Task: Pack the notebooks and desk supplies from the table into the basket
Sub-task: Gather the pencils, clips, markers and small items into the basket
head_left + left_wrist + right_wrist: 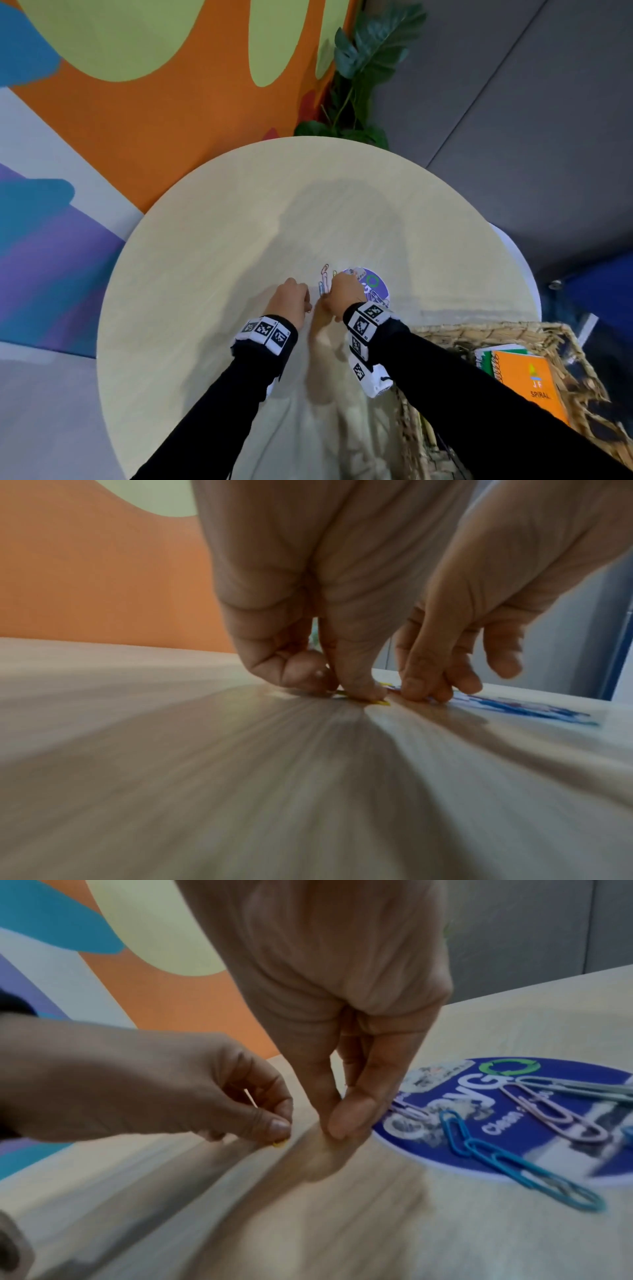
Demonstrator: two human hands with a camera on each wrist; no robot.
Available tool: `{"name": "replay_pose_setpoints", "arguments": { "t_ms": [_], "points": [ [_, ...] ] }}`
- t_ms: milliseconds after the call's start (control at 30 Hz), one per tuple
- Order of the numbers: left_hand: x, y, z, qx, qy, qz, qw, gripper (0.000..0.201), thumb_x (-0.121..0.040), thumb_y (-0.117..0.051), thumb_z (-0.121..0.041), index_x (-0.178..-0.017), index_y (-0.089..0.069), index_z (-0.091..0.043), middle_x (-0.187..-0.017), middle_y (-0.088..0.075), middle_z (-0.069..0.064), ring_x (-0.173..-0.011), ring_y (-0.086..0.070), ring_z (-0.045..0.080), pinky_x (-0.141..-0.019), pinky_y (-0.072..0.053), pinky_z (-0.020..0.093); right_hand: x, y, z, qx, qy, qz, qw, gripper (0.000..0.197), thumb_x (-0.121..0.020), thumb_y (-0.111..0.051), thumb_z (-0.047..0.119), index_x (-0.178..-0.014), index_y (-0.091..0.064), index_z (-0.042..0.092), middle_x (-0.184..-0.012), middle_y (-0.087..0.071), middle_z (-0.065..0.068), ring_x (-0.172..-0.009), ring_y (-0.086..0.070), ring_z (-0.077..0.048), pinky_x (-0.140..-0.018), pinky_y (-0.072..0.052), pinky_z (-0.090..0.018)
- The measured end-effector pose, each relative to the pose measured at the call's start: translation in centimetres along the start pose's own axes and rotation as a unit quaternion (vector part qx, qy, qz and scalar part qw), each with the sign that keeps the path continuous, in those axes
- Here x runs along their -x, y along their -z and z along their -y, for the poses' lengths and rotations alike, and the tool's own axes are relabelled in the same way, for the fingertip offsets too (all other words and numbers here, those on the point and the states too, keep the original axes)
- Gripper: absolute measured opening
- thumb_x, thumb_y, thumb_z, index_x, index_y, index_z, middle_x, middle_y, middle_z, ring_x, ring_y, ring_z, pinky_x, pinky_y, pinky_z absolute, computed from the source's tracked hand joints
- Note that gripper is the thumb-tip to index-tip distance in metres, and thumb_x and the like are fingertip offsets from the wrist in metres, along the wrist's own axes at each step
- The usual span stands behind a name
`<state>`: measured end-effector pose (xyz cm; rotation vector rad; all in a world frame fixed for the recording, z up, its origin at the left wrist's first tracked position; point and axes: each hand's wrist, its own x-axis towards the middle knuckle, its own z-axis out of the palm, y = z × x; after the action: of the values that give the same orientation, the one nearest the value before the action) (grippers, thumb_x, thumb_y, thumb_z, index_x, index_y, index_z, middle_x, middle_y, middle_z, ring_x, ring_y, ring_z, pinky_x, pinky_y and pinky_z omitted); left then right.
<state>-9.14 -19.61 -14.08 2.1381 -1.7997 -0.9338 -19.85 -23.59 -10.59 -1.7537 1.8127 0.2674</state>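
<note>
On the round pale wood table point(222, 240), my left hand point(308, 304) pinches a yellow paper clip point(279, 1143) between thumb and forefinger, right at the surface. Close to its right, my right hand point(328, 297) has thumb and forefinger tips together, pressed on the table at the edge of a round blue sticker point(479, 1096). What lies between those tips is hidden. Several loose paper clips lie here: blue ones point(514, 1167) linked on the sticker, a pink one point(555, 1115), and more point(323, 277) just beyond my fingers. The wicker basket point(479, 330) stands at the lower right.
Inside the basket lie an orange spiral notebook point(534, 380) and a green-edged one point(493, 352) beneath it. A leafy plant point(359, 68) rises behind the table's far edge. A painted wall runs along the left.
</note>
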Motion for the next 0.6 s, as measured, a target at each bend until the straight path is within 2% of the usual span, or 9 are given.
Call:
{"name": "replay_pose_setpoints", "arguments": {
  "t_ms": [100,167,200,233,300,367,433,533,600],
  "points": [
    [0.6,-0.3,0.2,-0.008,-0.021,0.007,1.000,0.004,-0.086,-0.058,-0.009,-0.087,-0.061,-0.005,-0.090,-0.049,0.007,-0.088,-0.057,0.029,-0.072,-0.042,0.034,0.0,-0.3,-0.3,0.027,-0.005,-0.001,1.000,0.014,-0.091,-0.058,0.009,-0.088,-0.045,0.008,-0.117,-0.064,-0.021,-0.103,-0.068,-0.035,-0.086,-0.057,-0.043],
    [1.0,-0.3,0.3,-0.008,-0.024,0.003,1.000,0.008,-0.086,-0.058,-0.010,-0.081,-0.052,-0.012,-0.086,-0.043,0.003,-0.080,-0.050,0.024,-0.067,-0.036,0.031,0.3,-0.1,-0.3,0.044,0.003,0.013,0.999,0.006,-0.090,-0.056,0.003,-0.093,-0.052,0.006,-0.120,-0.062,-0.021,-0.107,-0.066,-0.034,-0.086,-0.057,-0.041],
    [1.0,-0.4,0.5,0.000,-0.020,-0.002,1.000,0.011,-0.085,-0.060,-0.011,-0.080,-0.050,-0.013,-0.086,-0.043,0.002,-0.078,-0.046,0.022,-0.067,-0.032,0.029,0.4,0.1,-0.2,0.059,0.004,0.023,0.998,0.005,-0.088,-0.056,0.001,-0.093,-0.057,0.003,-0.120,-0.063,-0.021,-0.107,-0.066,-0.034,-0.080,-0.057,-0.039],
    [1.1,-0.2,0.5,0.010,-0.009,-0.008,1.000,0.009,-0.084,-0.061,-0.011,-0.082,-0.052,-0.012,-0.086,-0.044,0.003,-0.077,-0.044,0.020,-0.067,-0.031,0.028,0.8,0.5,-0.2,0.073,0.010,0.037,0.997,0.003,-0.087,-0.056,0.000,-0.085,-0.057,0.001,-0.116,-0.065,-0.020,-0.103,-0.066,-0.032,-0.068,-0.054,-0.035],
    [1.1,-0.1,0.4,0.018,0.018,-0.019,1.000,0.009,-0.083,-0.061,-0.009,-0.091,-0.059,-0.006,-0.087,-0.051,0.007,-0.078,-0.048,0.022,-0.068,-0.035,0.029,1.8,2.2,-0.1,0.100,0.026,0.041,0.994,0.026,-0.084,-0.060,0.003,-0.064,-0.044,0.008,-0.091,-0.068,-0.015,-0.078,-0.063,-0.025,-0.049,-0.041,-0.026],
    [1.2,0.0,-0.1,0.011,0.044,-0.025,0.999,0.016,-0.084,-0.055,-0.004,-0.099,-0.061,-0.002,-0.095,-0.062,0.017,-0.085,-0.060,0.032,-0.072,-0.045,0.035,3.8,5.3,-0.2,0.099,0.049,0.017,0.994,0.027,-0.081,-0.063,0.006,-0.062,-0.044,0.009,-0.069,-0.060,-0.009,-0.068,-0.058,-0.025,-0.055,-0.047,-0.025],
    [1.3,0.3,-1.0,0.005,0.080,-0.025,0.996,0.021,-0.088,-0.050,-0.002,-0.105,-0.061,0.001,-0.104,-0.065,0.025,-0.097,-0.064,0.040,-0.080,-0.051,0.039,6.7,9.0,-0.9,0.043,0.077,-0.012,0.996,0.020,-0.080,-0.061,0.003,-0.061,-0.056,0.005,-0.067,-0.069,-0.014,-0.068,-0.069,-0.029,-0.065,-0.058,-0.030],
    [0.9,0.9,-2.3,-0.025,0.116,0.007,0.993,0.024,-0.089,-0.053,-0.003,-0.110,-0.061,0.005,-0.115,-0.065,0.026,-0.109,-0.062,0.041,-0.091,-0.050,0.039,12.3,13.5,-3.7,-0.023,0.093,-0.046,0.994,0.019,-0.079,-0.057,0.000,-0.065,-0.069,-0.004,-0.063,-0.072,-0.018,-0.054,-0.069,-0.025,-0.055,-0.058,-0.024],
    [0.8,1.3,-3.0,-0.045,0.123,0.026,0.991,0.026,-0.087,-0.054,-0.002,-0.111,-0.062,0.006,-0.118,-0.065,0.025,-0.112,-0.061,0.040,-0.093,-0.049,0.039,15.9,14.7,-6.6,-0.013,0.085,-0.051,0.995,0.018,-0.075,-0.056,0.000,-0.063,-0.069,0.002,-0.056,-0.070,-0.013,-0.044,-0.064,-0.019,-0.047,-0.050,-0.016]
  ]
}}
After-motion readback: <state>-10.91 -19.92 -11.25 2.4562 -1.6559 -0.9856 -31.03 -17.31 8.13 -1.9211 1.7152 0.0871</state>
